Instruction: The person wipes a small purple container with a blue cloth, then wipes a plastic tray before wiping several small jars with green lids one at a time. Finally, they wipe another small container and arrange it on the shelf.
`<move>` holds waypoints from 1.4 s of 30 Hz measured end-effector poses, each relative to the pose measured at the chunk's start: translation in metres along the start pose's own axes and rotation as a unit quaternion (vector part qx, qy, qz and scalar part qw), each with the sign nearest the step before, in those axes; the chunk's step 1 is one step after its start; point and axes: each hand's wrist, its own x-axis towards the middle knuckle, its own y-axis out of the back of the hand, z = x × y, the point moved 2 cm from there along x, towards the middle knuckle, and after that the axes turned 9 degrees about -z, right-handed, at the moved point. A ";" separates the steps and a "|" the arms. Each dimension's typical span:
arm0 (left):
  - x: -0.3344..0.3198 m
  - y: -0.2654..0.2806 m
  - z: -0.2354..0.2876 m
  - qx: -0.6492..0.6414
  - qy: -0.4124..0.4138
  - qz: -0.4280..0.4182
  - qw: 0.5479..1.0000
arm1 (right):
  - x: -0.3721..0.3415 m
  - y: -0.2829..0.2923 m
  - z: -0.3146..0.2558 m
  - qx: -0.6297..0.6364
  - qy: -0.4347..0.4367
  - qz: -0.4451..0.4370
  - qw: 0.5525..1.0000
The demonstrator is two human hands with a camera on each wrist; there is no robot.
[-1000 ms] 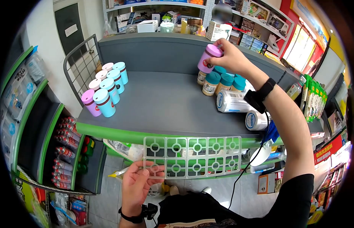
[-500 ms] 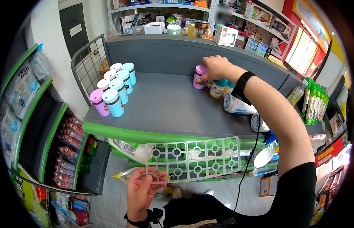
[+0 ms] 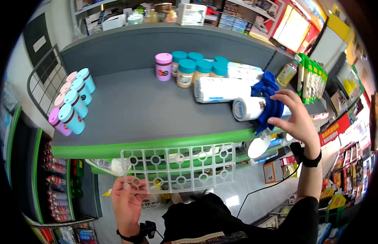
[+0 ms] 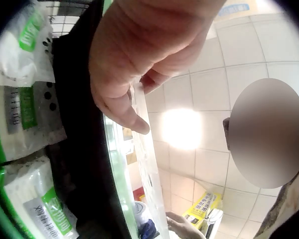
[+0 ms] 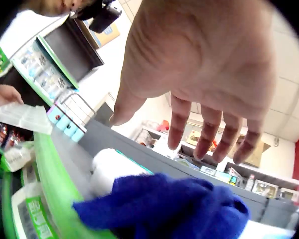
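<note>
While my left hand (image 3: 127, 201) pinches a grid (image 3: 167, 171), my right hand (image 3: 297, 120), fingers spread, hangs beside blue cloth (image 3: 273, 106) at three o'clock.

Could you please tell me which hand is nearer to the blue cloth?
Right: the right hand is close beside the blue cloth; the left hand is well off to its left, holding the plastic grid.

A ceiling light (image 4: 182, 128) glares; frame edges darken.
</note>
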 end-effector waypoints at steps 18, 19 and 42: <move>-0.058 -0.103 -0.047 0.000 0.025 0.030 0.999 | -0.106 -0.060 0.137 0.678 0.026 0.416 0.606; -0.063 -0.107 -0.051 0.000 0.019 0.035 0.999 | -0.118 -0.053 0.127 0.664 0.005 0.463 0.587; -0.131 -0.175 -0.162 0.108 0.092 -0.054 0.988 | -0.205 -0.159 -0.083 0.372 0.098 0.131 0.913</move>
